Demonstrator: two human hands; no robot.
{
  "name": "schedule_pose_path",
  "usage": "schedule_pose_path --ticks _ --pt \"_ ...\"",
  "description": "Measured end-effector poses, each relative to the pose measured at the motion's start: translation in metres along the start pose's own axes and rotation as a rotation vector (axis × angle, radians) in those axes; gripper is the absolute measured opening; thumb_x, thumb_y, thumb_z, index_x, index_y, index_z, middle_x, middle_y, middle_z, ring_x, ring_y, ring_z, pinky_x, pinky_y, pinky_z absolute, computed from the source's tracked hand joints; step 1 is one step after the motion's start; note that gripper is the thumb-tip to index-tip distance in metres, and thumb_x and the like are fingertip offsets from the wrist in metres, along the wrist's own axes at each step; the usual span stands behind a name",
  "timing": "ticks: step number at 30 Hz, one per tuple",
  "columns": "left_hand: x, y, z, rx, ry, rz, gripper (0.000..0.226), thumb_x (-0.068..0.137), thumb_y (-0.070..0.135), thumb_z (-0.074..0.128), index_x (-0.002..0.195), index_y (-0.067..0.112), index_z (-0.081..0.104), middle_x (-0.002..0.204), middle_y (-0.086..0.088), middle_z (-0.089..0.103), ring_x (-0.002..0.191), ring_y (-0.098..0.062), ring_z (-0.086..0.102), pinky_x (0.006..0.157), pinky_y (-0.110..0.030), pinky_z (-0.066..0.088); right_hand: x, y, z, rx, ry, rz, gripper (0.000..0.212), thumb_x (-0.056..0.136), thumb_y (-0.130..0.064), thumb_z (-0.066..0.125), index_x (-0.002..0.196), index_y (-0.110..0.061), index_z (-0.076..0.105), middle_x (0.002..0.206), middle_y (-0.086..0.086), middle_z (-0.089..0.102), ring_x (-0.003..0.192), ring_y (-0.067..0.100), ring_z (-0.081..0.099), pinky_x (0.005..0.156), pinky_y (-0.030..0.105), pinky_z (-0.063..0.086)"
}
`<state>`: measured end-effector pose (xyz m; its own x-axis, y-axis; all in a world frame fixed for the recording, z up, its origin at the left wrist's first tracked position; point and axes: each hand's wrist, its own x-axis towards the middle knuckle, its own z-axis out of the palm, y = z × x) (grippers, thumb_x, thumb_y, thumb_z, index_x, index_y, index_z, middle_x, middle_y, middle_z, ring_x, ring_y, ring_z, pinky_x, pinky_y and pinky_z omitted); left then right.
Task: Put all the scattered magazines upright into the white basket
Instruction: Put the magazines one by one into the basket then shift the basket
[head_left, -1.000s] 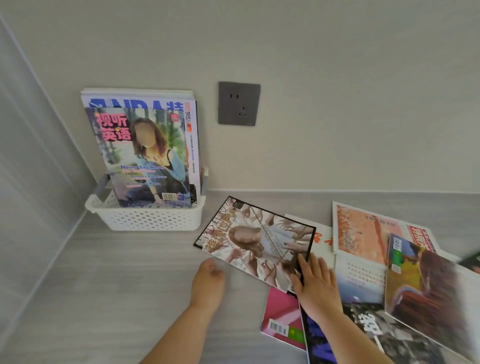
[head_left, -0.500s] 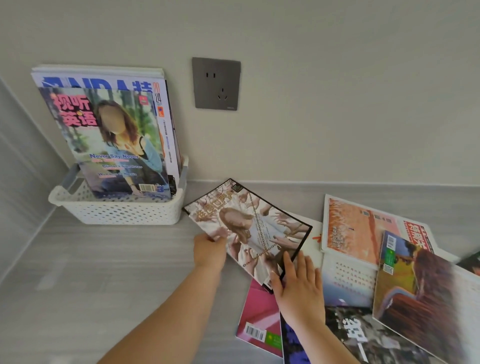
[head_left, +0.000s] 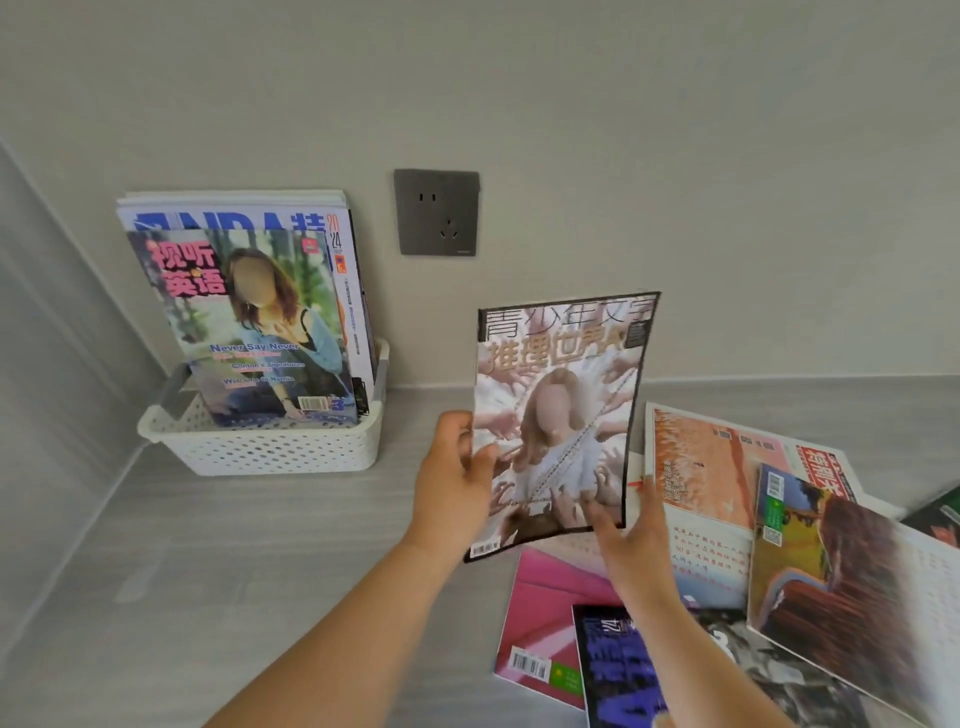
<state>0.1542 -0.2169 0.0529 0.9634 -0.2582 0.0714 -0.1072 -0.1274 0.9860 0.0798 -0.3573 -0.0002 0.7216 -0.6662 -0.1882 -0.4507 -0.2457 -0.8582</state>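
Observation:
A black-bordered magazine (head_left: 561, 410) with a white-dressed figure on its cover stands upright in the air above the counter, right of the white basket (head_left: 270, 452). My left hand (head_left: 457, 478) grips its left edge. My right hand (head_left: 631, 530) touches its lower right corner, fingers spread; whether it grips is unclear. In the basket, several magazines stand upright against the wall, the front one (head_left: 254, 322) showing a woman in blue. More magazines lie flat at the right: an orange one (head_left: 711, 467), a pink one (head_left: 545, 623), a dark blue one (head_left: 623, 670) and a brown-yellow one (head_left: 841, 587).
A grey wall socket (head_left: 436, 212) sits above the counter between the basket and the held magazine. The basket stands in the corner where the left wall meets the back wall. Grey counter (head_left: 208, 571) stretches in front of the basket.
The black-bordered magazine has been lifted off the pile and turned from flat to upright. My left hand has closed on its left edge, and my right hand followed at its lower corner.

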Motion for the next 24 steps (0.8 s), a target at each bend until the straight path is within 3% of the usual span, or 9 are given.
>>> schedule_pose_path --ticks 2,4,5,7,13,16,18,22,24 --pt "-0.005 0.014 -0.016 -0.004 -0.002 0.07 0.036 0.088 -0.002 0.044 0.085 0.034 0.047 0.086 0.025 0.064 0.07 0.008 0.064 0.071 -0.02 0.049 0.002 -0.018 -0.006 0.109 -0.048 -0.039 0.076 0.082 -0.03 0.061 0.143 -0.016 0.018 0.149 0.008 0.029 0.137 0.027 0.028 0.112 0.04 0.029" --pt "-0.008 0.027 -0.034 -0.049 0.003 0.144 0.039 0.087 -0.008 0.041 0.084 0.03 0.047 0.089 0.02 0.063 0.074 0.014 0.063 0.072 -0.01 0.051 0.003 -0.037 -0.011 0.15 -0.138 -0.11 0.051 0.082 -0.022 0.061 0.127 -0.013 0.038 0.125 0.01 0.051 0.112 0.021 0.054 0.086 0.019 0.049" --pt "-0.009 0.035 -0.044 -0.08 0.014 0.175 0.04 0.086 -0.012 0.04 0.083 0.028 0.047 0.089 0.017 0.062 0.076 0.015 0.063 0.07 -0.006 0.05 0.0 -0.05 -0.013 0.186 -0.21 -0.125 0.032 0.085 -0.012 0.057 0.115 -0.011 0.045 0.106 0.008 0.056 0.092 0.011 0.06 0.068 0.005 0.048" --pt "-0.005 0.048 -0.067 -0.118 0.056 0.219 0.041 0.086 -0.014 0.039 0.082 0.026 0.047 0.086 0.016 0.064 0.076 0.016 0.062 0.072 -0.004 0.05 -0.006 -0.076 -0.012 0.2 -0.275 -0.155 0.011 0.085 -0.001 0.055 0.093 -0.009 0.053 0.077 0.005 0.056 0.067 0.008 0.057 0.046 -0.001 0.039" --pt "0.018 0.059 -0.143 -0.081 0.24 0.258 0.036 0.084 -0.009 0.048 0.081 0.026 0.054 0.088 0.01 0.066 0.08 0.008 0.065 0.085 -0.019 0.052 -0.009 -0.134 0.037 0.071 -0.199 -0.266 0.04 0.08 -0.003 0.063 0.047 -0.015 0.045 0.026 -0.012 0.037 0.032 -0.002 0.037 0.034 0.008 0.026" --pt "0.038 0.059 -0.184 0.0 0.378 0.185 0.016 0.083 0.0 0.056 0.098 0.004 0.059 0.091 -0.006 0.065 0.081 -0.006 0.063 0.081 -0.021 0.051 -0.006 -0.157 0.073 0.044 -0.233 -0.328 0.013 0.081 -0.01 0.061 0.071 -0.006 0.067 0.046 -0.006 0.049 0.029 0.002 0.035 0.035 0.011 0.025" --pt "0.052 0.059 -0.207 0.025 0.413 0.17 0.018 0.083 0.001 0.056 0.101 0.005 0.058 0.082 -0.001 0.061 0.071 0.001 0.059 0.074 -0.017 0.049 -0.003 -0.171 0.097 0.001 -0.235 -0.353 0.015 0.083 -0.013 0.059 0.092 -0.005 0.068 0.058 0.006 0.048 0.029 0.005 0.038 0.034 0.013 0.025" --pt "0.078 0.05 -0.247 0.059 0.446 0.134 0.025 0.082 0.0 0.057 0.108 -0.003 0.059 0.099 -0.011 0.061 0.092 -0.02 0.057 0.091 -0.031 0.045 -0.001 -0.201 0.14 -0.039 -0.263 -0.368 0.01 0.084 -0.009 0.058 0.084 -0.002 0.065 0.068 0.008 0.056 0.058 0.011 0.048 0.047 0.017 0.032" --pt "0.091 0.04 -0.263 0.099 0.455 0.116 0.024 0.082 0.0 0.057 0.106 -0.003 0.06 0.1 -0.013 0.062 0.093 -0.021 0.057 0.091 -0.032 0.045 0.001 -0.21 0.16 -0.042 -0.27 -0.36 0.014 0.083 -0.008 0.056 0.089 -0.001 0.067 0.074 0.009 0.058 0.058 0.013 0.049 0.051 0.023 0.034"
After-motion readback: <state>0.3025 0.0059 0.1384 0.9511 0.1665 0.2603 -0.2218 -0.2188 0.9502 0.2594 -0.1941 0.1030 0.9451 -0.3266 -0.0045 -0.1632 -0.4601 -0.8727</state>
